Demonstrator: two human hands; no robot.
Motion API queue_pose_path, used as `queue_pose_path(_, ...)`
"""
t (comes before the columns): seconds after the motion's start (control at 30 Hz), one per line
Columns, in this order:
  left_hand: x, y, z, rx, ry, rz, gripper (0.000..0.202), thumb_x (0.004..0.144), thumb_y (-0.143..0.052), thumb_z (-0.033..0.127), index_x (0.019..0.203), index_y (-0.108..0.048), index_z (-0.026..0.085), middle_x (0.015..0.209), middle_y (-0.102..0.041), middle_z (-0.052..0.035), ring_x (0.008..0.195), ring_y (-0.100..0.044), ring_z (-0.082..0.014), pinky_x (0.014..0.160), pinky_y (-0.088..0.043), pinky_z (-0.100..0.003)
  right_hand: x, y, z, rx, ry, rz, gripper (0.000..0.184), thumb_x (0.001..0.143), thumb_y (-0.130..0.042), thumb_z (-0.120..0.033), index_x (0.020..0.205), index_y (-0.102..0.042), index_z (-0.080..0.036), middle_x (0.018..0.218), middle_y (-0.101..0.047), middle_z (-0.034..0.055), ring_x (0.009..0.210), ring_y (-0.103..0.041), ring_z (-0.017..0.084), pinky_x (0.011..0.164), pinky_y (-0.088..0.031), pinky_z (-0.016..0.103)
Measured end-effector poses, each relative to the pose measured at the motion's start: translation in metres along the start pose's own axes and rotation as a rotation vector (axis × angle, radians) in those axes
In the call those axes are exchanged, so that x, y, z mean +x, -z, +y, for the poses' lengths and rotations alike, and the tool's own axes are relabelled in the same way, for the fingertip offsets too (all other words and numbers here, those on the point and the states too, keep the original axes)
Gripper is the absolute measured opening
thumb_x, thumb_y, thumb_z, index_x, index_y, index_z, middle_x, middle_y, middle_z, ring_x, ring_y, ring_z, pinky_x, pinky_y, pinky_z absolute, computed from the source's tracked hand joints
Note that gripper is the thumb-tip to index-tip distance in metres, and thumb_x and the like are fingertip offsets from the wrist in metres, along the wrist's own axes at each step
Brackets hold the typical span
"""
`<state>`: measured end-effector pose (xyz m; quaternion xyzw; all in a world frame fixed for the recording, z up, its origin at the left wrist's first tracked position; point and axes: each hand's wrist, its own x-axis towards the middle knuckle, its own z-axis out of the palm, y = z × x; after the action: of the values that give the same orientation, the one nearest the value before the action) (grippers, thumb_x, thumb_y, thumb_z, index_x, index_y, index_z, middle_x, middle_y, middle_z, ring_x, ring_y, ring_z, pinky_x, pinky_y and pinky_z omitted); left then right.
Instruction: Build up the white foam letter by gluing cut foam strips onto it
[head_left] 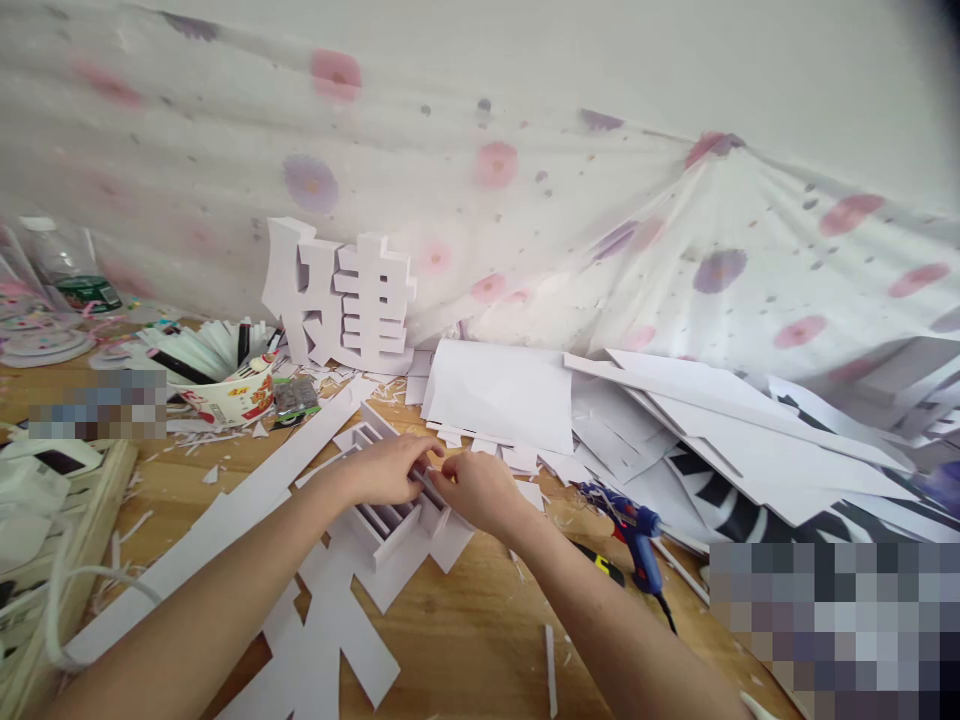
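A white foam-board character (379,545) with raised strip walls lies on the table before me, on a cut-out flat white sheet (326,610). My left hand (390,468) reaches over it from the left, fingers bent and closed on its upright strips. From the right, my right hand (476,490) pinches at the character's right edge, thumb and forefinger together. The two hands nearly meet, and their fingertips are partly hidden. A blue glue gun (634,530) lies on its side to the right of my right hand.
A finished raised white character (341,295) stands against the flowered curtain (495,165). Markers fill a paper bowl (232,395) at left. Stacked white boards (735,430) cover the right side. A yellow-and-black cutter (600,562) lies beside the glue gun; scraps litter the wooden table (480,640).
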<state>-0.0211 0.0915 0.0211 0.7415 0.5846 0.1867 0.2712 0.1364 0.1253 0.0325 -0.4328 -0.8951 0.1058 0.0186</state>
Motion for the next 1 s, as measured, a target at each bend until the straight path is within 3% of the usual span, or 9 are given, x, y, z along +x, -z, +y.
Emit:
queue_pose_path(0.3,-0.004,0.002,0.001,0.109,-0.003,0.007,0.054,0.062,-0.049,0.01,0.115,-0.048,0.023,0.101,-0.063,-0.0034,0.096,-0.057,-0.0199,0.082,-0.043,-0.029,0.001,0.006,-0.008,-0.085,0.001,-0.051,0.037,0.087,-0.035,-0.033,0.08,-0.067,-0.017,0.076,-0.069,0.0094,0.076,-0.064,0.022,0.061,-0.04,0.027)
queue_pose_path(0.6,-0.004,0.0,-0.002,0.1,-0.004,0.02,0.053,0.062,-0.048,0.009,0.114,-0.048,0.022,0.094,-0.064,-0.0028,0.092,-0.059,-0.0196,0.078,-0.044,-0.028,0.003,0.009,-0.007,-0.095,0.033,-0.089,0.036,0.087,-0.037,-0.034,0.084,-0.067,-0.016,0.078,-0.069,0.0098,0.078,-0.064,0.023,0.062,-0.042,0.028)
queue_pose_path(0.8,0.002,0.004,-0.009,0.013,0.085,-0.069,0.057,0.065,-0.047,0.01,0.119,-0.045,0.025,0.1,-0.066,-0.002,0.09,-0.061,-0.0185,0.072,-0.044,-0.026,0.0,0.007,-0.009,-0.089,-0.001,-0.072,0.036,0.087,-0.036,-0.034,0.082,-0.068,-0.017,0.078,-0.069,0.0097,0.079,-0.064,0.023,0.064,-0.043,0.028)
queue_pose_path(1.0,0.009,0.01,-0.011,-0.016,0.115,-0.114,0.059,0.064,-0.051,0.014,0.122,-0.046,0.026,0.094,-0.068,-0.0011,0.082,-0.062,-0.0184,0.069,-0.044,-0.025,-0.003,0.006,-0.012,-0.061,-0.03,-0.063,0.037,0.087,-0.037,-0.032,0.08,-0.068,-0.015,0.079,-0.069,0.0117,0.079,-0.063,0.025,0.064,-0.042,0.03)
